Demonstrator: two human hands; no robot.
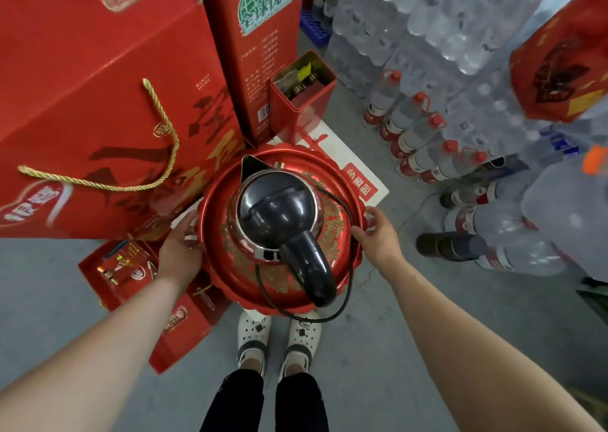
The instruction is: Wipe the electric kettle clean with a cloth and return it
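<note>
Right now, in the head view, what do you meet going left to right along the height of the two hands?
Red gift box with gold rope handle → left hand → red tray rim with the electric kettle on it → right hand → water bottles lying on the floor.

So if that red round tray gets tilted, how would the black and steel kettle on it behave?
The black and steel electric kettle probably slides: it stands loose on the glossy red round tray. Its overhanging handle could tip it. The trailing black cord looks floppy and may snag. Left hand and right hand grip the rim.
</note>
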